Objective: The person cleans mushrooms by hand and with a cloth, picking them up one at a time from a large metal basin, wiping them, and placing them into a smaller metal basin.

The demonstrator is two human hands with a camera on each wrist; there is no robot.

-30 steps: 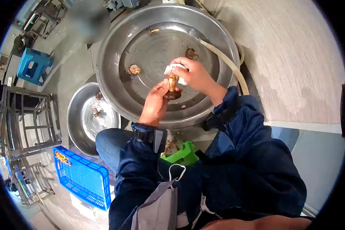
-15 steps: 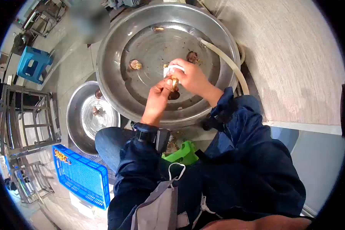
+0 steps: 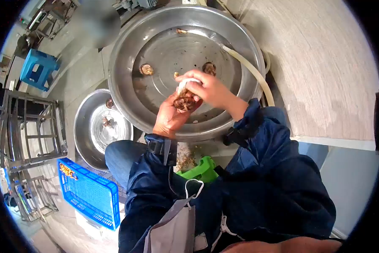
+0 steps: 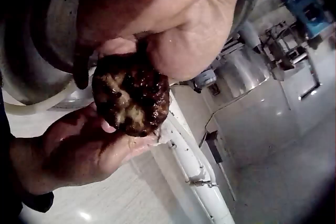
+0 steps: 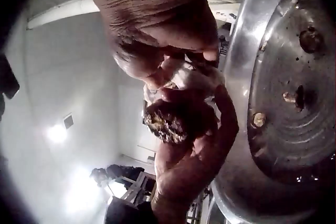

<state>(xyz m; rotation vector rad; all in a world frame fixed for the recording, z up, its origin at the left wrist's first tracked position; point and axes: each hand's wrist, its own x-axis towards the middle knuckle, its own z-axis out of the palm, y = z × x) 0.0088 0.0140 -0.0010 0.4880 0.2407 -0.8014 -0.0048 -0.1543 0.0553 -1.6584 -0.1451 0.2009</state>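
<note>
Over the large metal basin (image 3: pixel 126 99), my left hand (image 3: pixel 171 116) holds a wet brown mushroom (image 3: pixel 183 103) from below. Its dark, rough cap faces up in the head view. The left wrist view shows the mottled cap (image 4: pixel 131 98) close, between both hands. My right hand (image 3: pixel 214 90) pinches a white cloth (image 3: pixel 190 81) against the far side of the mushroom, where the fingers hide the stem. In the basin's shallow water lie more mushrooms, one on the left (image 3: pixel 147 69) and a darker one (image 3: pixel 209 68) beyond the right hand.
A pale hose (image 3: pixel 252 69) hangs over the basin's right rim. To the left stands a smaller metal basin (image 3: pixel 82 139) with brown pieces in it. A blue crate (image 3: pixel 90 194) is nearer, and a green plastic object (image 3: pixel 200 168) sits between the legs.
The left hand has turned the mushroom, so its cap now shows where the pale stem showed before. The right hand with the cloth has shifted slightly over it.
</note>
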